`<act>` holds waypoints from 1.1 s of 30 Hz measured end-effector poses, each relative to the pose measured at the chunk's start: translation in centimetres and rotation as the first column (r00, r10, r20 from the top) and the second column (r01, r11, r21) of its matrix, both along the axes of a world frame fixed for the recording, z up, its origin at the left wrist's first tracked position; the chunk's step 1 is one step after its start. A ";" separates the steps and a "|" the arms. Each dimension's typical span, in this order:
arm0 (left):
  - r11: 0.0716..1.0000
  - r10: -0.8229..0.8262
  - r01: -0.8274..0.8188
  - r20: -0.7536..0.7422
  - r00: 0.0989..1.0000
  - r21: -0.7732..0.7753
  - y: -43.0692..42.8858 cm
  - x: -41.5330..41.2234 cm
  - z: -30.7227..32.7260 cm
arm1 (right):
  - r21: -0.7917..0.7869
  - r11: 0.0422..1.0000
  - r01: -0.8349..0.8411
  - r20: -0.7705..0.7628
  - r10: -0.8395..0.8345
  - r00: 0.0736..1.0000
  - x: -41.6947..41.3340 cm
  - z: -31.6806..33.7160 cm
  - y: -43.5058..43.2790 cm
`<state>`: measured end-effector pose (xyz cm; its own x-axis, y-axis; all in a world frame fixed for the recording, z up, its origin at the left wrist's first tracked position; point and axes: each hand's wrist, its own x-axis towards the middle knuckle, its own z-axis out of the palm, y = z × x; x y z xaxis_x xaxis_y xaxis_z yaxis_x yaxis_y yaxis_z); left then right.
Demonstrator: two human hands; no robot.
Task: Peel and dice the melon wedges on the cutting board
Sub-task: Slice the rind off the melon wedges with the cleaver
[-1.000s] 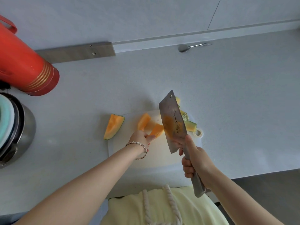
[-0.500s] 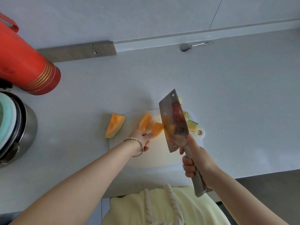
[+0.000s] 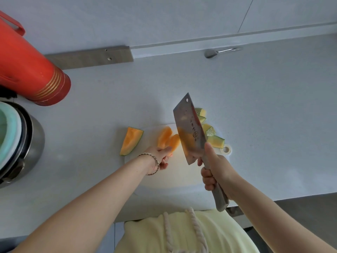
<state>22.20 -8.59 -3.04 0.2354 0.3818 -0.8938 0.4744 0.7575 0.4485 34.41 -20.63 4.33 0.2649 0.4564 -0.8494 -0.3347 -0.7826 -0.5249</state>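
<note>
Our right hand [image 3: 217, 172] is wrapped tight round the handle of the cleaver [image 3: 189, 128], whose blade is held tilted over the middle of the cutting board [image 3: 175, 174]. Our left hand [image 3: 160, 156] reaches the near ends of two peeled melon pieces [image 3: 165, 136] lying on the board's far half; we cannot tell whether its fingers pinch them or only touch. An unpeeled wedge [image 3: 131, 140] lies at the board's left edge, and cut rinds [image 3: 215, 141] are heaped at its far right corner.
</note>
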 end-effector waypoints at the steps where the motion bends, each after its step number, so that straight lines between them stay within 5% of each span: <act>1: 1.000 0.005 -0.005 -0.002 1.000 0.001 0.0 0.0 0.0 | -0.010 1.000 -0.013 0.028 0.014 1.000 -0.2 0.2 0.2; 25: 0.995 -0.084 0.082 -0.031 0.996 -0.055 0.6 0.3 0.3 | -0.113 0.992 -0.058 -0.040 0.054 0.998 -0.1 0.9 -0.1; 33: 0.994 -0.083 0.078 -0.066 0.994 -0.074 0.8 1.1 0.9 | -0.079 0.996 -0.032 0.097 0.040 0.994 -1.7 -0.9 1.4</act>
<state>23.26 -7.81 -2.16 0.1993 0.2986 -0.9333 0.5635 0.7443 0.3585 32.72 -19.19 3.45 0.3336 0.4015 -0.8529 -0.2552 -0.8325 -0.4917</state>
